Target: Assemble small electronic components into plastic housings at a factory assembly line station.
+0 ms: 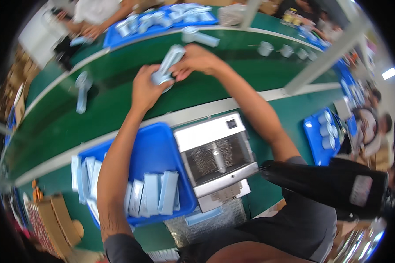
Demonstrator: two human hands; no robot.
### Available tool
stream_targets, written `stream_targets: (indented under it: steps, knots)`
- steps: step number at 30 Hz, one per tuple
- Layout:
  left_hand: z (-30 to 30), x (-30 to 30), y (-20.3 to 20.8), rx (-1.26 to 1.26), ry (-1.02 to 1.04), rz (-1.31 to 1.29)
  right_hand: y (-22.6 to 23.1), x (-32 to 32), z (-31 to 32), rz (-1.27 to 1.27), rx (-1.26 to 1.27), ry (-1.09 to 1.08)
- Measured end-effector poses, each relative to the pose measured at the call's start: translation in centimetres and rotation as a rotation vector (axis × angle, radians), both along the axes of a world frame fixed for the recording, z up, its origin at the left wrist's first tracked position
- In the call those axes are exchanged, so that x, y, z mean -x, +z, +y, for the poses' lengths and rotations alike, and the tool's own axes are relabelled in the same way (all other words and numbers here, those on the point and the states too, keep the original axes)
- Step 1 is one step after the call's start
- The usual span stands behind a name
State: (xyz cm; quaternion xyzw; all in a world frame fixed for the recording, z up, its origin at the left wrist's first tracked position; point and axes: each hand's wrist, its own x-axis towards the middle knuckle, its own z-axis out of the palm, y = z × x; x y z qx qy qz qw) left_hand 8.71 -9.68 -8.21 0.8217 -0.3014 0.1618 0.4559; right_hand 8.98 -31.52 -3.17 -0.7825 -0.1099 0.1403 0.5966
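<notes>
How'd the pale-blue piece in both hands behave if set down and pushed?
The piece is probably stiff: its long handle looks straight. It may swivel rather than roll, with a wide round head at one end.

- From here, I'd say: a single head-worn view, facing down and forward.
- The left hand (145, 87) and right hand (197, 59) appear near, upper centre.
- Its fisheye bows the green belt (197, 94) across the frame's upper half.

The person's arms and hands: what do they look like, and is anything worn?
Short dark-grey sleeves leave the forearms bare. The left hand and right hand wear no gloves. Fine dark markings show on the left arm near its sleeve.
</notes>
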Motion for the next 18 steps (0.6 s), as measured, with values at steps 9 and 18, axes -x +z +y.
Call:
stream_targets:
  steps: [9, 18]
  knots:
    - [-0.3, -0.3, -0.3, 0.532, -0.288, 0.463, -1.0, 0.0, -0.8, 0.008, 0.078, 0.141]
    - [1.0, -0.8, -0.4, 0.364, -0.36, 0.555, 2.6, 0.7, -2.0, -0.076, 0.012, 0.035]
